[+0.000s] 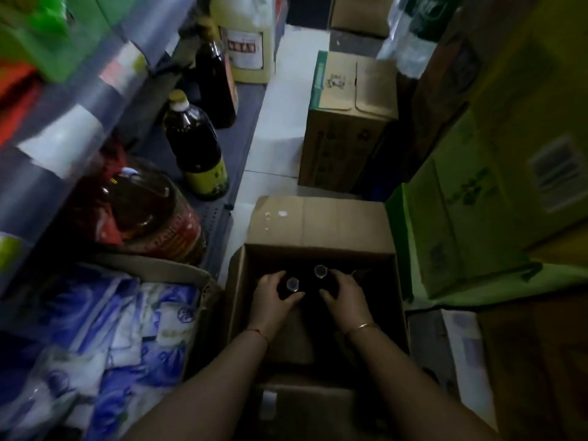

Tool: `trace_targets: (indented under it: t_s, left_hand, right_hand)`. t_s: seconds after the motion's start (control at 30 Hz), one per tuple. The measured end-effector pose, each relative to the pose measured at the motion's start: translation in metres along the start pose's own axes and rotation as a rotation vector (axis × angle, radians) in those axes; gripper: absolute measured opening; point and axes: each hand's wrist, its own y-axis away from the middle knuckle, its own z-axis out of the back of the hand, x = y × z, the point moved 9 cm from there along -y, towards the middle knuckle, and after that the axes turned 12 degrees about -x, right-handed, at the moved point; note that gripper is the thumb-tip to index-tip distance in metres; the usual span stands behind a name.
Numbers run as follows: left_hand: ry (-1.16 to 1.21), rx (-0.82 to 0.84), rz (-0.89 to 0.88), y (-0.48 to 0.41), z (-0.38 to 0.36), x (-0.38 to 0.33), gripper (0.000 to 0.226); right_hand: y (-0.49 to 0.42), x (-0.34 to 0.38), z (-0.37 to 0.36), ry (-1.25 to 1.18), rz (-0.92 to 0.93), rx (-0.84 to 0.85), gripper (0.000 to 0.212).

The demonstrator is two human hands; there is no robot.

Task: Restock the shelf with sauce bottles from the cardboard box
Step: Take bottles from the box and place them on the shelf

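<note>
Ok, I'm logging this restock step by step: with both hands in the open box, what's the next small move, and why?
Probably lift straight up. The left hand curls round one capped bottle and the right hand round a second bottle, both standing inside the cardboard box, so they must clear its walls before reaching the shelf.

An open brown cardboard box [318, 224] sat on the floor beside the grey metal shelf [219, 218]. Dark, pale-capped sauce bottles [292, 284] stood upright inside. The left hand [273, 297] gripped one and the right hand [345, 297] another.

Bottles [320, 271] in box [318, 224] (shelf [219, 218] left).
</note>
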Motion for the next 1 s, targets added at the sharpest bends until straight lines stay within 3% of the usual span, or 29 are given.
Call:
trace_targets:
  t_s: [0.1, 0.2, 0.4, 0.6, 0.83, 1.0]
  left_hand:
    - [0.100, -0.038, 0.031, -0.009, -0.016, 0.017, 0.065]
    - [0.155, -0.040, 0.035, -0.015, -0.027, 0.026, 0.052]
    - [0.186, -0.077, 0.005, -0.021, -0.031, 0.031, 0.034]
    - [0.116, -0.060, -0.013, -0.003, -0.004, 0.026, 0.026]
    - [0.092, -0.086, -0.115, 0.050, 0.094, -0.072, 0.022]
    - [0.193, -0.126, -0.144, 0.105, 0.198, -0.193, 0.022]
  right_hand:
    - [-0.012, -0.013, -0.019, -0.073, -0.028, -0.089, 0.051]
    - [-0.021, -0.018, -0.031, -0.151, -0.048, -0.151, 0.049]
    - [-0.027, -0.025, -0.035, -0.236, -0.063, -0.236, 0.023]
    - [-0.002, -0.013, -0.006, -0.243, -0.028, -0.260, 0.021]
    - [0.046, 0.069, 0.090, -0.243, -0.002, -0.285, 0.025]
    - [0.094, 0.177, 0.200, -0.376, -0.002, -0.293, 0.018]
